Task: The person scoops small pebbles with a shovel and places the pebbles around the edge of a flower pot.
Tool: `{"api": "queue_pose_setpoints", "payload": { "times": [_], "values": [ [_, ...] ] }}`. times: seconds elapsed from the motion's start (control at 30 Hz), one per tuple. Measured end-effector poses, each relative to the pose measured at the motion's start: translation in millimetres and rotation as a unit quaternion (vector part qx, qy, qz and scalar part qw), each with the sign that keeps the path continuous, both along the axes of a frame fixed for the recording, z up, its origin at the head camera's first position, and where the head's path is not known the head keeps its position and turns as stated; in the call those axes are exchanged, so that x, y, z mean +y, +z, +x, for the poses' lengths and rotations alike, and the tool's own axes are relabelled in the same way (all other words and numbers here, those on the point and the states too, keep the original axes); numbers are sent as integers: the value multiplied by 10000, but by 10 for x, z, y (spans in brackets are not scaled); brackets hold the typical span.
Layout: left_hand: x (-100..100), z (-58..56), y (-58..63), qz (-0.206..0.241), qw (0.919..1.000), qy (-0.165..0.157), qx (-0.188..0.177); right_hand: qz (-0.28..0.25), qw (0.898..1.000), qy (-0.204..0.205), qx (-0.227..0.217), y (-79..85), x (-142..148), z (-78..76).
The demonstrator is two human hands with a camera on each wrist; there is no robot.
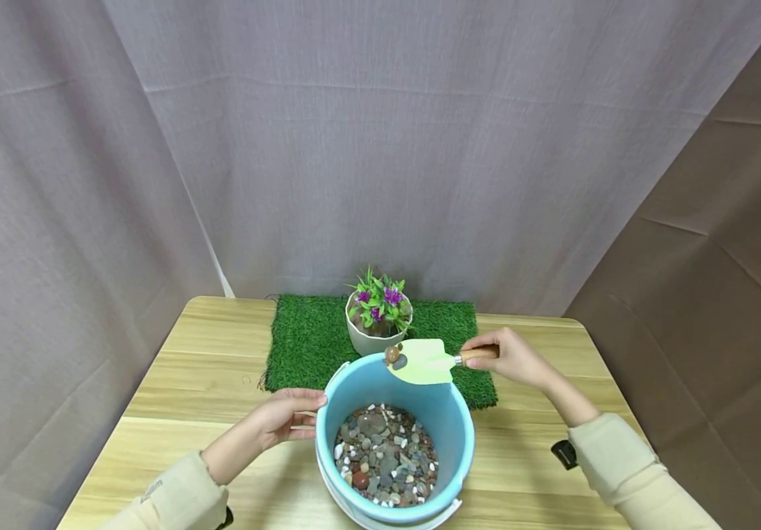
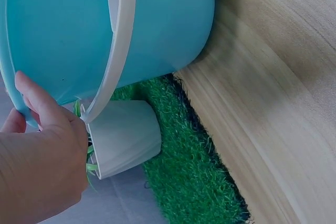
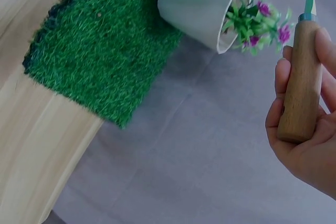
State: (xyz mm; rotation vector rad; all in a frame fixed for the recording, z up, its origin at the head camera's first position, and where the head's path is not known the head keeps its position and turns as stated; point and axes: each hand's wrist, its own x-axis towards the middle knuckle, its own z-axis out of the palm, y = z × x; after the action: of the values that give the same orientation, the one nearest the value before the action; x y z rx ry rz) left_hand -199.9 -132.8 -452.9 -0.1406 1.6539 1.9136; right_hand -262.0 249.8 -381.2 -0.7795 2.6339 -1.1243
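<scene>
Trowel (image 1: 430,363) gripped in right hand (image 1: 513,358), left hand (image 1: 277,418) pinching bucket rim (image 1: 467,434); wood-grained table (image 1: 175,383), grey backdrop (image 1: 380,162), probably cloth.

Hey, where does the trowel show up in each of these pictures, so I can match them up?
Head: the trowel is below and just right of centre, in front of the far rim of the bucket, held by the right hand.
Left wrist: not in the picture.
Right wrist: the trowel is along the right side, pointing up toward the top right corner.
Shared landmark: the green mat.
</scene>
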Motion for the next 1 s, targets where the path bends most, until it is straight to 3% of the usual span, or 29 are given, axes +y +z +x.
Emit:
{"api": "queue_pose_setpoints", "payload": {
  "times": [0.33, 0.63, 1.0],
  "values": [
    [1, -2, 3, 18, 10000, -10, -6, -80, 9976, -566, 389, 28, 183, -159],
    [7, 1, 4, -9, 10000, -13, -11, 351, 9865, -1349, 859, 35, 300, -385],
    [1, -10, -11, -37, 10000, -21, 20, 895, 9766, -1718, 933, -50, 329, -647]
  ]
}}
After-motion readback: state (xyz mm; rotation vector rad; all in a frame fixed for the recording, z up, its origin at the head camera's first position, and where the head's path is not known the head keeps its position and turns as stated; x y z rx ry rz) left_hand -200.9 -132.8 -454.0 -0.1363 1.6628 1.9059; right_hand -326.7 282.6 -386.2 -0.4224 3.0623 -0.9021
